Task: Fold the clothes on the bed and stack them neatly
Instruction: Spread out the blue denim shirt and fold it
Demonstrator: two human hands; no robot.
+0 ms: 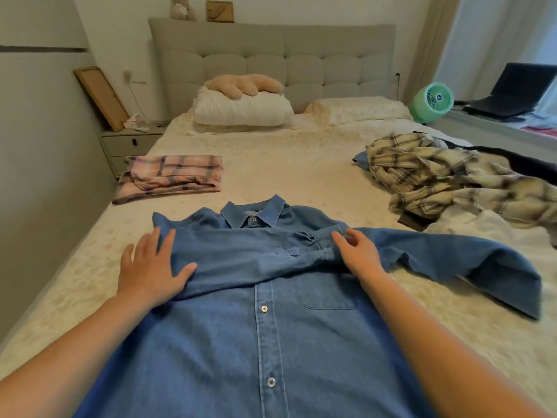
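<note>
The blue shirt [265,312] is laid flat on the bed [286,164], front side up, with its buttons done up and its collar pointing to the pillows. 1 sleeve has been folded across the chest. The other sleeve is spread out to the right and is not folded yet. The left hand [150,267] is laid flat on the folded sleeve near the shoulder, with the fingers straight. The cuff end of that sleeve is touched by the right hand [358,251], with the fingers loosely bent; no real grip can be seen.

So this shirt looks only partly folded. 1 pink checked piece [171,178] is already folded and put near the left edge of the bed. A messy pile of clothes [446,182] is left on the right, with a cream checked shirt on top. More folding is needed, and the stack is not made yet.

No boxes or baskets can be seen. A small set of drawers [129,146] is beside the bed, and the drawers are closed.
</note>
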